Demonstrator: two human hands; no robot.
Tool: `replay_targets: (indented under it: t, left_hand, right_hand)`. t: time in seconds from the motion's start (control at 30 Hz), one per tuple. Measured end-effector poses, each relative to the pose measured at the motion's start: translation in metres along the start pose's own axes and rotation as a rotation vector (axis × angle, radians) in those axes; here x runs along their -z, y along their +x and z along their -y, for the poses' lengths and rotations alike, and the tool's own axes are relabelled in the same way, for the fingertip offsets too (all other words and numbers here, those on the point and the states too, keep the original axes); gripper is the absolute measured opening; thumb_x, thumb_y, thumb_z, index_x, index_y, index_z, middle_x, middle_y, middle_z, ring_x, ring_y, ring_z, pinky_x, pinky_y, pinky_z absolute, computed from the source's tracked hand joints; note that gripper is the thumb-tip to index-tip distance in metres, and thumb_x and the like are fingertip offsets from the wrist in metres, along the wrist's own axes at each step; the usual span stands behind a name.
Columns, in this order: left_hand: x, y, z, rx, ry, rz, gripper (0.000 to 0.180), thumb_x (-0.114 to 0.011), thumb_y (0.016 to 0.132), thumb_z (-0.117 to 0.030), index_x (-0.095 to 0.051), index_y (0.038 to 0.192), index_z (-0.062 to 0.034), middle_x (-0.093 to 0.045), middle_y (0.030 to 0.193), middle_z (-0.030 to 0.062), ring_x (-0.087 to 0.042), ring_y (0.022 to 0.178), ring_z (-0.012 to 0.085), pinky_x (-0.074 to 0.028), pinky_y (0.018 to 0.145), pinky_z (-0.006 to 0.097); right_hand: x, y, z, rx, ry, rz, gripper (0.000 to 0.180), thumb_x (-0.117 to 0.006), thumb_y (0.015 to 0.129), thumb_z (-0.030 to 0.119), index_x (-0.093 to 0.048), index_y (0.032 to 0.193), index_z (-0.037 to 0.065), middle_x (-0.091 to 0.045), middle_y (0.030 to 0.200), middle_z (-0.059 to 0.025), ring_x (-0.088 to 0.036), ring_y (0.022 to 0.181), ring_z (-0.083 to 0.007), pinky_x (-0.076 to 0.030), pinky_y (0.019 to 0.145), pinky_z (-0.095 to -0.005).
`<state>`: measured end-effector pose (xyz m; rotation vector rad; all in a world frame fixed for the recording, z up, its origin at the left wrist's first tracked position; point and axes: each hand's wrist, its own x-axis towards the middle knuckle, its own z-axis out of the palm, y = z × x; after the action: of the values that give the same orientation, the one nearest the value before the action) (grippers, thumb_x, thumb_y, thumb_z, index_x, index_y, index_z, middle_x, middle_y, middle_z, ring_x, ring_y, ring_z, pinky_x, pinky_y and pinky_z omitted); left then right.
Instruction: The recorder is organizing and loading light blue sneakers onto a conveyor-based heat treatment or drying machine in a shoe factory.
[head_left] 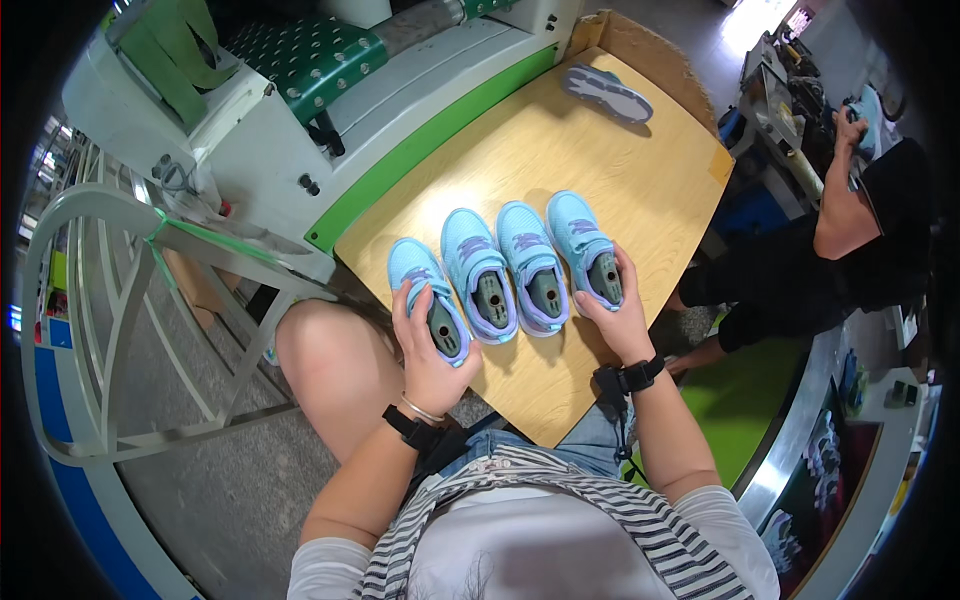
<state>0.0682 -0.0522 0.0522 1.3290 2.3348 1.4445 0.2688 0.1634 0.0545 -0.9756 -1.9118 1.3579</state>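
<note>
Light-blue shoes (pixel 468 237) stood four abreast on the table (pixel 600 170), toes away from the person (pixel 500 530), fingers (pixel 401 312) of the left hand (pixel 432 372) gripping the leftmost shoe (pixel 424 284) near the heel, those of the right hand (pixel 622 322) the rightmost shoe (pixel 583 244).

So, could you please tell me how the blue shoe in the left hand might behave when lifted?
The blue shoe probably keeps its shape, given the dark insert inside its opening; its textured upper likely isn't very slippery.
</note>
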Motion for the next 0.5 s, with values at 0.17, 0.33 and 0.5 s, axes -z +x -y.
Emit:
replay_targets:
  t: [0.17, 0.33, 0.5]
  left_hand:
    - [0.008, 0.019, 0.01, 0.017, -0.077, 0.027, 0.097, -0.078, 0.071, -0.008, -0.028, 0.155, -0.0079, -0.024, 0.159, 0.0233, -0.027, 0.147, 0.0439, -0.027, 0.12, 0.051]
    - [0.007, 0.028, -0.017, -0.022, 0.166, -0.08, 0.092, -0.077, 0.079, -0.008, -0.027, 0.156, -0.0055, -0.021, 0.162, 0.0256, -0.023, 0.149, 0.0478, -0.023, 0.12, 0.057]
    - [-0.029, 0.018, -0.053, -0.185, -0.087, 0.051, 0.083, -0.066, 0.084, -0.003, -0.022, 0.155, 0.0021, -0.019, 0.161, 0.0268, -0.02, 0.151, 0.0438, -0.021, 0.123, 0.05]
  right_hand:
    - [0.0, 0.0, -0.003, 0.015, -0.018, -0.01, 0.089, -0.081, 0.082, 0.012, -0.03, 0.155, 0.004, -0.045, 0.147, -0.0177, -0.046, 0.137, -0.0275, -0.038, 0.113, -0.0371]
    - [0.002, -0.001, -0.007, 0.03, -0.003, -0.023, 0.088, -0.081, 0.082, 0.013, -0.031, 0.154, 0.003, -0.045, 0.147, -0.0181, -0.047, 0.137, -0.0275, -0.039, 0.112, -0.0374]
    - [0.001, -0.002, -0.001, -0.011, 0.049, -0.016, 0.092, -0.083, 0.081, 0.017, -0.03, 0.155, 0.006, -0.044, 0.146, -0.0189, -0.045, 0.137, -0.0266, -0.036, 0.114, -0.0377]
